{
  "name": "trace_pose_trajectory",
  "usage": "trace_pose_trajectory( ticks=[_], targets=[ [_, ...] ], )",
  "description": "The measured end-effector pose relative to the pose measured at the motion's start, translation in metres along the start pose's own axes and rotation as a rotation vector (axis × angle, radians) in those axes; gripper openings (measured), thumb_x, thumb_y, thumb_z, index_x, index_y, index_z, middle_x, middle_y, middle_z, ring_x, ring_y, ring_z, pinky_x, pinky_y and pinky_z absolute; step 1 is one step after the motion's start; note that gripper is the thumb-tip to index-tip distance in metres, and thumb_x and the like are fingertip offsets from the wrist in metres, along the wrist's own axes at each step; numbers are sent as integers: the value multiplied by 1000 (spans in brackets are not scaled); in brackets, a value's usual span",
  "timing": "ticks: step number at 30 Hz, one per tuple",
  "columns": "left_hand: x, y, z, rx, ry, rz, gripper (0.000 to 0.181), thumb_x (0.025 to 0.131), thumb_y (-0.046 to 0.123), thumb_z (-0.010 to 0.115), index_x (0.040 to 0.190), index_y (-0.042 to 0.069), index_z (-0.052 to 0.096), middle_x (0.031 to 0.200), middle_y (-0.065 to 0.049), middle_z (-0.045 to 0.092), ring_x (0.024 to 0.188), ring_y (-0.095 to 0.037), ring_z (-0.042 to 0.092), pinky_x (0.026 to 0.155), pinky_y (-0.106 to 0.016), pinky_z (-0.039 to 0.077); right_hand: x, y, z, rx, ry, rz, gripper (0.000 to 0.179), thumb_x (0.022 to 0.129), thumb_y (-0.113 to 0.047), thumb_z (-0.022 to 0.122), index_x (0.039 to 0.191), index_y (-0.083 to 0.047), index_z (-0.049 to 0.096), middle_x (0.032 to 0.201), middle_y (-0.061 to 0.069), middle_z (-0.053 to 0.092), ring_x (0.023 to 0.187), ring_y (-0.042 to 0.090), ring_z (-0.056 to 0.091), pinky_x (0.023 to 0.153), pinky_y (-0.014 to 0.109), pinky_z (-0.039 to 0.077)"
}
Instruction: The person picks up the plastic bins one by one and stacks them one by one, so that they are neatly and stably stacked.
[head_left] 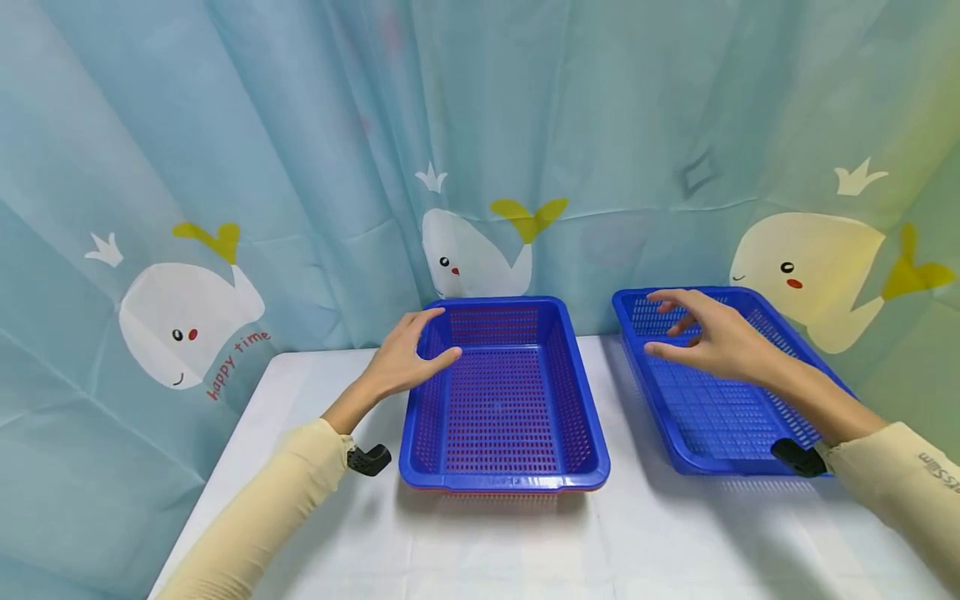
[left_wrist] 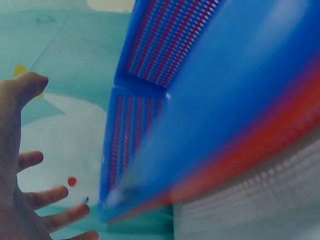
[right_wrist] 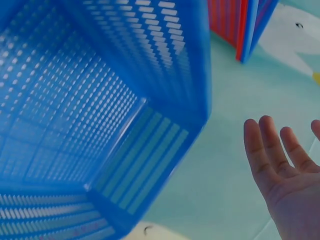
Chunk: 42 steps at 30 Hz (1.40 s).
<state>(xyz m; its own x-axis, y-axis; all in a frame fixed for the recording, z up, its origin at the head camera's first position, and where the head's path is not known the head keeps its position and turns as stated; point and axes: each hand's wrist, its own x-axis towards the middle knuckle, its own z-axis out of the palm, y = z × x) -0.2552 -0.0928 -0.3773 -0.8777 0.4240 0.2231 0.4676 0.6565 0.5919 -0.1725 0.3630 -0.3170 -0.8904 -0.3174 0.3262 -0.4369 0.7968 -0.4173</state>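
Note:
A blue plastic basket (head_left: 498, 482) with perforated walls stands mid-table, nested over a red basket (left_wrist: 260, 155) whose edge shows beneath it. Above its left rim hovers my left hand (head_left: 405, 354), thumb and fingers spread apart, holding nothing. A second blue basket (head_left: 720, 417) sits to the right at a slant. My right hand (head_left: 708, 337) is over that basket's left part in the head view, fingers loosely bent with a wide gap to the thumb. In the right wrist view the right hand's fingers are spread beside the basket.
A white table (head_left: 330, 517) carries the baskets. Behind it hangs a light blue curtain (head_left: 315, 150) printed with white whales. Dark wrist cameras sit at both cuffs. A strip of white tabletop separates the two basket positions.

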Motion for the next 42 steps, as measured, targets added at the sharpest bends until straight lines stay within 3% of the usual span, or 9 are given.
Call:
trace_pose_trajectory(
  ticks=[7,11,15,17,21,23,30,37,42],
  targets=[
    [16,24,9,-80,16,63,79,91,58,66,157,25,40,152,-10,45,121,-35,58,95,-55,52,-11,23,-15,-54,78,38,71,83,-24,88,144,-10,55,122,15,65,89,27,68,64,20,56],
    [27,44,21,-129,4,96,76,91,59,66,157,30,40,149,-6,47,117,-28,59,95,-50,52,-19,39,-26,-51,101,45,71,83,-20,88,144,-6,54,120,20,62,91,35,67,62,18,55],
    [41,70,33,-187,-12,128,75,92,56,67,157,29,40,146,-5,50,117,-29,61,95,-47,53,-24,59,-35,-71,117,66,73,82,-18,88,144,-1,52,120,27,61,91,45,67,60,17,52],
    [48,84,40,-223,-26,138,74,93,54,67,157,29,40,146,-7,51,117,-31,61,95,-46,53,-26,69,-39,-102,126,84,74,82,-19,88,144,-1,51,119,30,61,90,48,68,61,26,56],
    [61,112,57,-290,-52,129,75,93,55,68,157,29,39,144,-9,52,117,-32,63,93,-42,55,-33,85,-46,-128,119,145,75,84,-23,85,146,-1,48,121,34,58,92,53,66,70,60,58],
    [66,124,67,-327,-66,115,76,93,56,68,158,31,38,144,-9,52,116,-30,64,89,-39,56,-37,92,-49,-129,108,177,76,87,-25,83,148,0,45,123,36,55,95,57,64,75,73,51],
    [78,164,105,-447,-91,26,76,92,60,68,157,33,40,146,-6,52,113,-21,63,84,-34,56,-52,116,-56,-134,62,294,81,92,-32,77,153,4,37,128,42,50,102,62,61,79,76,47],
    [87,192,138,-618,35,-108,71,91,60,69,153,38,43,145,-1,51,128,-22,54,90,-41,55,-64,136,-58,-135,14,364,84,96,-39,72,155,5,32,131,45,46,105,63,60,80,77,44],
    [89,201,158,-656,77,-210,69,90,65,67,151,43,43,142,2,50,128,-19,53,92,-43,54,-71,149,-57,-104,-5,411,85,98,-41,68,157,6,27,134,47,42,107,64,58,81,77,44]
  ],
)
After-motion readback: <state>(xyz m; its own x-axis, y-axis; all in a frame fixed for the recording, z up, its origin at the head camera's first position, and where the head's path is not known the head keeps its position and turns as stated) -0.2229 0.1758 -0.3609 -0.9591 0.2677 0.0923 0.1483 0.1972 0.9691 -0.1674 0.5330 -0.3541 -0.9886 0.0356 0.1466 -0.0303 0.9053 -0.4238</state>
